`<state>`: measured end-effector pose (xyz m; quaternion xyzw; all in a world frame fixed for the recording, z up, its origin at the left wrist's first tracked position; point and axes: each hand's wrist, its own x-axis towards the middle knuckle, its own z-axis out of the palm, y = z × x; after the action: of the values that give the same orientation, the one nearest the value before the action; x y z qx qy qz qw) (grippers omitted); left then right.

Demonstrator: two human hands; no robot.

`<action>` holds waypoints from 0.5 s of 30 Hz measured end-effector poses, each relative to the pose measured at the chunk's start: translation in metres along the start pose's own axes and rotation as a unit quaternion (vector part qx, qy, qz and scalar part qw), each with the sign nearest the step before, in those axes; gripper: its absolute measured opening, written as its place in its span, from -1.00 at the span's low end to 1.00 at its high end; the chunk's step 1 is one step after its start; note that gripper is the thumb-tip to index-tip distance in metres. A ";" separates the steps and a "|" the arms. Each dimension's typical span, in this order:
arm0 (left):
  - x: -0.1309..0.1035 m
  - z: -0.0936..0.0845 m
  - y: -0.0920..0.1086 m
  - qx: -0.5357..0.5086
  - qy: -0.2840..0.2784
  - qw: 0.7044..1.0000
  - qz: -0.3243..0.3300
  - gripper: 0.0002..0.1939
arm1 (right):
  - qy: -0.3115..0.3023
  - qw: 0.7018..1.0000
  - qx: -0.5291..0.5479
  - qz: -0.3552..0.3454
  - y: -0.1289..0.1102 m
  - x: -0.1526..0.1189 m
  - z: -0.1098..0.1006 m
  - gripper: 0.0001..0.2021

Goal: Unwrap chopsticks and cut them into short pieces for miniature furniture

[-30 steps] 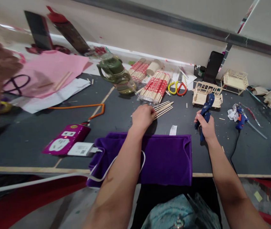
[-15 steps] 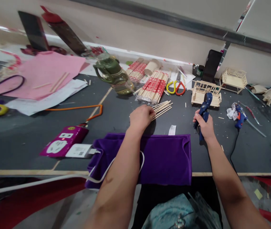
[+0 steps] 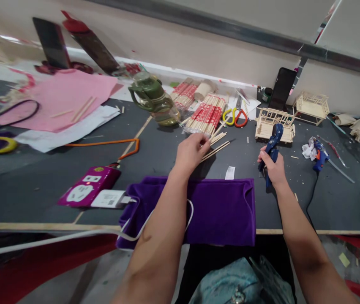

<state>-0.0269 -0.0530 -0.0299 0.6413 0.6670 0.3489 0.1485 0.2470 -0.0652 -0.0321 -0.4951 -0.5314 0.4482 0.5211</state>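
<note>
My left hand (image 3: 192, 153) is closed in a pinch on the end of a thin wooden stick (image 3: 219, 129), which slants up to the right. Below it, several more wooden sticks (image 3: 217, 150) lie loose on the dark table. My right hand (image 3: 271, 166) is wrapped round a dark blue hand cutter (image 3: 275, 137), held upright above the table, its lower end partly hidden by the fingers. Just behind the cutter stands a small wooden stick-built model (image 3: 267, 128) with railings. A folded purple cloth (image 3: 221, 211) lies under my left forearm at the table edge.
Packs of sticks (image 3: 205, 113), scissors (image 3: 240, 118) and a green-lidded jug (image 3: 153, 99) stand behind my left hand. A blue glue gun (image 3: 320, 158) with a cord lies right. A second model (image 3: 311, 107) is behind. A purple power socket (image 3: 88, 185) sits left.
My left hand has risen slightly away from the loose sticks, with one stick now lifted and pointing up toward the packs. My right hand keeps the cutter in nearly the same place.
</note>
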 end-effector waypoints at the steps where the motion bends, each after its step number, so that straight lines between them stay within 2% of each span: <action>1: 0.001 0.001 0.001 -0.106 0.023 0.994 -0.002 -0.86 | -0.001 1.000 0.000 0.001 -0.001 0.000 0.000 -0.69; 2: 0.001 0.002 0.004 -0.213 0.037 0.976 -0.008 -0.83 | -0.002 1.000 0.000 0.001 -0.002 0.000 0.001 -0.69; 4: 0.001 0.005 0.011 -0.385 0.044 0.922 -0.019 -0.74 | -0.005 1.000 0.000 0.000 -0.003 -0.001 0.002 -0.70; 6: -0.002 0.009 0.019 -0.476 0.031 0.878 -0.028 -0.62 | -0.008 1.000 -0.008 -0.002 -0.003 -0.001 0.002 -0.70; 7: -0.003 0.011 0.022 -0.496 0.016 0.867 -0.033 -0.58 | -0.008 1.000 -0.013 -0.003 -0.002 -0.002 0.002 -0.70; 9: -0.006 0.016 0.027 -0.512 -0.019 0.858 -0.044 -0.56 | -0.011 1.000 -0.022 -0.005 -0.002 -0.002 0.002 -0.71; 12: -0.008 0.024 0.027 -0.514 -0.051 0.855 -0.047 -0.64 | -0.013 1.000 -0.026 -0.004 -0.001 -0.003 0.001 -0.72; 15: -0.009 0.037 0.024 -0.486 -0.088 0.869 -0.028 -0.70 | -0.016 0.999 -0.031 -0.005 -0.001 -0.003 0.001 -0.72</action>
<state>0.0159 -0.0527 -0.0424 0.4973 0.4145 0.5669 0.5094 0.2462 -0.0679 -0.0315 -0.5010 -0.5558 0.4365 0.4995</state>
